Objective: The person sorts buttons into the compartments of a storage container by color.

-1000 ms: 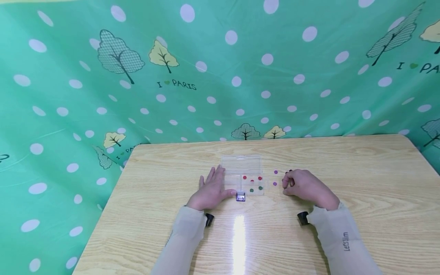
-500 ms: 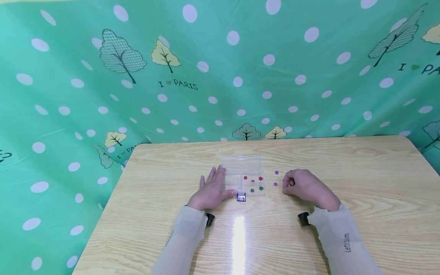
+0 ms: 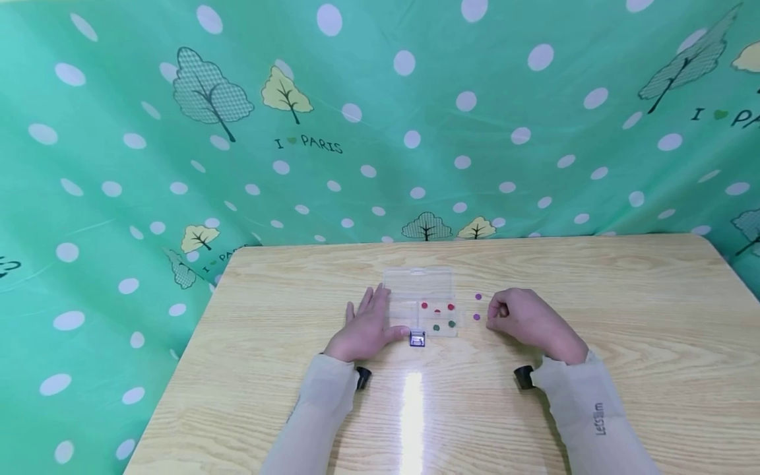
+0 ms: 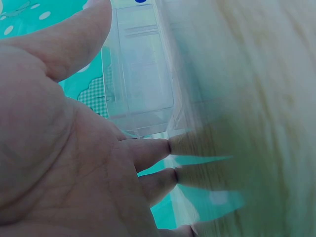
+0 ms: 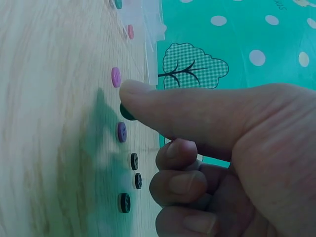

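A clear plastic compartment box (image 3: 419,284) lies with its lid raised, red and green buttons in its right-hand part. My left hand (image 3: 360,332) lies along its left side with straight fingers, the thumb reaching to the purple-edged clasp (image 3: 417,339). In the left wrist view, the clear box (image 4: 143,64) stands beyond that palm. To the right of the box, my right hand (image 3: 525,320) pinches a dark button (image 5: 127,112) near the tabletop; the index finger is hidden behind the thumb. A pink-purple button (image 5: 116,77) and a purple button (image 5: 122,132) lie near the thumb.
Several black buttons, one a larger black button (image 5: 125,203), lie under the right hand. The wooden table (image 3: 267,409) carries a bright light streak in front of the box. A green patterned cloth (image 3: 356,132) hangs behind its far edge.
My right hand's fingertips have drawn together and the hand has risen slightly. Dark buttons seen beside it earlier are now hidden in the head view. My left hand stays put.
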Action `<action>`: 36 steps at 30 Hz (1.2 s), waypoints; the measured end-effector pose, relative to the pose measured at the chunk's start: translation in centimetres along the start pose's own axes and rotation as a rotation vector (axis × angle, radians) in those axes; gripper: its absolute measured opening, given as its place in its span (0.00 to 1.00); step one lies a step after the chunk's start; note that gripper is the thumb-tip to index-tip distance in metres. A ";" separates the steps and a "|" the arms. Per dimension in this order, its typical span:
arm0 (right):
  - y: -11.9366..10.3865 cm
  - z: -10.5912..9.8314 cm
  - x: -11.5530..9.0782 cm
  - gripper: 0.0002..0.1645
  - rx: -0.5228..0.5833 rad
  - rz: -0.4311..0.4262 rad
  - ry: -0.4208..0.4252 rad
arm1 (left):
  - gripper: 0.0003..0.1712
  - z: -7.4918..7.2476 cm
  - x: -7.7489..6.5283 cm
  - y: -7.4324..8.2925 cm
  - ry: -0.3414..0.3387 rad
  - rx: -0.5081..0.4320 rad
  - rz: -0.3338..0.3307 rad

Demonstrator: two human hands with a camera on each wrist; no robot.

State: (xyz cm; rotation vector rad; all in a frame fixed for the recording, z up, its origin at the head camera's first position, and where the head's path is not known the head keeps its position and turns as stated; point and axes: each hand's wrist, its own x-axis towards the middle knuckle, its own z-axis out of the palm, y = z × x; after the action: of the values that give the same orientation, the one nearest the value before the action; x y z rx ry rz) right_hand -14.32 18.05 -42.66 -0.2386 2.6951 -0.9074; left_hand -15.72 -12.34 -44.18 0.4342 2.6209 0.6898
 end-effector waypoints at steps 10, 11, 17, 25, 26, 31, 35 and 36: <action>-0.4 0.2 0.1 0.05 -0.012 -0.071 0.022 | 0.53 0.1 0.0 -0.1 -0.003 0.001 -0.003; -0.4 0.3 0.1 0.05 -0.015 -0.080 0.027 | 0.53 0.1 0.0 -0.1 -0.002 -0.001 -0.002; -0.8 0.4 0.2 0.07 -0.032 -0.111 0.054 | 0.54 0.1 0.0 -0.2 0.001 -0.008 0.005; -1.5 0.6 0.5 0.06 -0.030 -0.101 0.081 | 0.53 0.1 -0.1 -0.2 0.003 -0.017 -0.001; -1.6 0.7 0.5 0.06 -0.029 -0.101 0.083 | 0.53 0.1 -0.1 -0.2 0.002 -0.018 -0.005; -1.9 0.9 0.7 0.06 -0.029 -0.105 0.096 | 0.53 0.0 -0.1 -0.1 0.008 -0.014 -0.005; -2.1 1.0 0.9 0.06 -0.044 -0.119 0.113 | 0.53 0.0 -0.1 -0.1 0.009 -0.009 0.002; -2.2 1.0 0.9 0.06 -0.050 -0.123 0.118 | 0.53 0.0 -0.1 -0.1 0.007 -0.010 -0.001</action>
State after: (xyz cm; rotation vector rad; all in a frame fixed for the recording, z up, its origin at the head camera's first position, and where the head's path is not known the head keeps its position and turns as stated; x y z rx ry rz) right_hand -14.76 15.55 -42.27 -0.3771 2.8415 -0.9159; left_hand -15.68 -12.41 -44.18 0.4285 2.6230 0.7048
